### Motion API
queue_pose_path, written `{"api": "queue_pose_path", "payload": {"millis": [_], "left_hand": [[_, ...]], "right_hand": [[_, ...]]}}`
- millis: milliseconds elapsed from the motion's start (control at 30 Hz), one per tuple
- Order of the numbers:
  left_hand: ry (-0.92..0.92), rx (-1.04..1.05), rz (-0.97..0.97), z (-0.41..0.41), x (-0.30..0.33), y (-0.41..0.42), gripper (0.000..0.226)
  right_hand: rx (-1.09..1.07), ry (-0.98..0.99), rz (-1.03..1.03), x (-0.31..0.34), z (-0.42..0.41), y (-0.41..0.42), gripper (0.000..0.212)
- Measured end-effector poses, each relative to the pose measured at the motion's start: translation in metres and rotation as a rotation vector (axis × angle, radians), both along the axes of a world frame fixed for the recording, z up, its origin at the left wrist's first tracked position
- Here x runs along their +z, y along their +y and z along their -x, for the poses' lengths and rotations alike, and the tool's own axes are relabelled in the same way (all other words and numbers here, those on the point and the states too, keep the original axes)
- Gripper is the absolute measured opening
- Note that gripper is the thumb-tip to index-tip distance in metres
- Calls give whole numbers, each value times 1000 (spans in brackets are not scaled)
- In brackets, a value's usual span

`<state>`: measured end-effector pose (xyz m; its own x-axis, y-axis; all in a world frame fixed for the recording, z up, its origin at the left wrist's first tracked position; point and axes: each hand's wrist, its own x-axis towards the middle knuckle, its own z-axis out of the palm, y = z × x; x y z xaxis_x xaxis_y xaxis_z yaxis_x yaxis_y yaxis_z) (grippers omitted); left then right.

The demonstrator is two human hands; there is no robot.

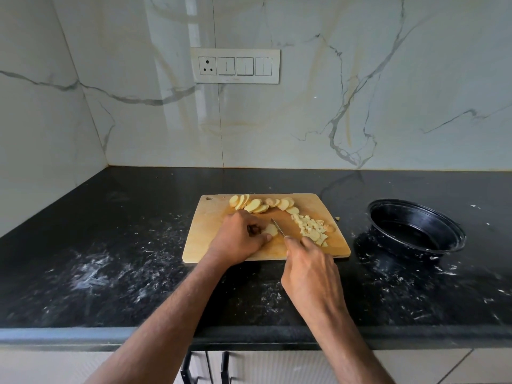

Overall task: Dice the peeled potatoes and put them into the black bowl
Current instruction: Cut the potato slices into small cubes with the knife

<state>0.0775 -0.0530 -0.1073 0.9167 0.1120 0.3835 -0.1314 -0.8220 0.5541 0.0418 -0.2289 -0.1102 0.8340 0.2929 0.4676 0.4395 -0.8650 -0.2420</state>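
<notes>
We are pinning a small stack of potato slices [270, 230] on the cutting board [205, 234] under our left hand [239, 239], fingers curled round it; our right hand [310, 268] is clenching the knife [278, 226]; we should be keeping fingertips tucked back and cuts even. Diced pieces [311, 228] are lying to the right; the black bowl [415, 227] is sitting well apart on the dark, flour-smeared surface [110, 245], marble wall [360, 106] behind.

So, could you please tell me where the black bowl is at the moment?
In the head view the black bowl sits on the dark counter at the right, just beyond the cutting board's right edge and apart from it.
</notes>
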Motion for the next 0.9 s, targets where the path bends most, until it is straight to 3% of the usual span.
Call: {"api": "queue_pose_path", "payload": {"millis": [167, 900], "left_hand": [[8, 12, -28, 1, 1, -4, 41], [-22, 28, -67, -1, 0, -7, 30]], "right_hand": [[-11, 9, -18, 1, 1, 0, 34], [103, 26, -52, -2, -3, 0, 43]]}}
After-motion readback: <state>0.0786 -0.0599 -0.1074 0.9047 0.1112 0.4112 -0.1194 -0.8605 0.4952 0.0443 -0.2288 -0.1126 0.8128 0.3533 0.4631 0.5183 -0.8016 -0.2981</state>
